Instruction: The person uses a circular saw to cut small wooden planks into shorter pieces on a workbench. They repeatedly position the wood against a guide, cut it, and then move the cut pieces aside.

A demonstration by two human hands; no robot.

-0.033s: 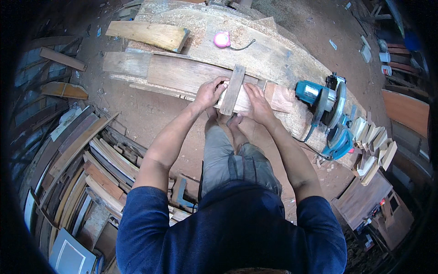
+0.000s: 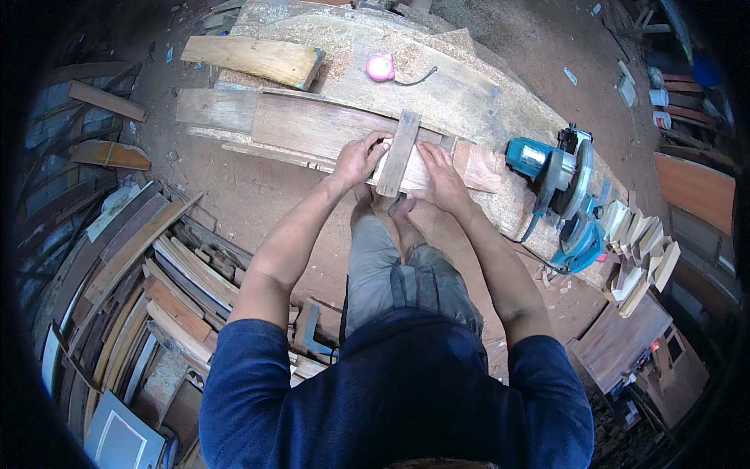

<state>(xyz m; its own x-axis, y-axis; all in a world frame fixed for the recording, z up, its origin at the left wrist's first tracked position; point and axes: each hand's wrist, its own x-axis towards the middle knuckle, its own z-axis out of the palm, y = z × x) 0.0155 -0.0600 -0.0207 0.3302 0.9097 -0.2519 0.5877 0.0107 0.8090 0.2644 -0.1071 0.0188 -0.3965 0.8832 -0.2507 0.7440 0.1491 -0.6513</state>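
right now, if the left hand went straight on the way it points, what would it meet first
The left hand would likely meet the narrow grey-brown wooden strip first, though depth is unclear.

Brown, earthy floor (image 2: 269,205) spreading wide underfoot, pale scraps (image 2: 570,76) dotted over it, a dusty surface (image 2: 469,102) up top, long boards (image 2: 141,248) stacked deep on the left, white buckets (image 2: 659,98) out on the far right, cool light landing centre, edges dim
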